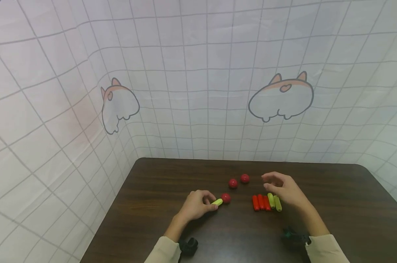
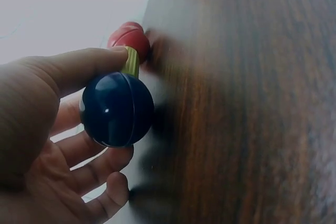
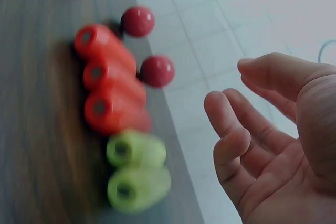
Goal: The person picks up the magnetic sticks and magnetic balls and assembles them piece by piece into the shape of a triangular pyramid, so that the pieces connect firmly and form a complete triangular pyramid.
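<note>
My left hand (image 1: 196,206) pinches a short yellow-green tube (image 1: 217,202) between thumb and fingers, low over the table. At the tube's far end is a red ball (image 1: 226,198), right against it in the head view. A shiny dark blue ball (image 2: 116,109) lines up with the near end in the left wrist view; the hand hides it from the head camera. My right hand (image 1: 285,188) hovers with loosely bent fingers and holds nothing. Near it, three red tubes (image 1: 261,202) and two yellow-green tubes (image 1: 277,203) lie side by side in a row.
Two more red balls, a left one (image 1: 233,183) and a right one (image 1: 245,178), lie farther back on the dark wooden table (image 1: 152,182). A white gridded curtain (image 1: 198,109) with cartoon animals hangs behind the table's back edge and along the left.
</note>
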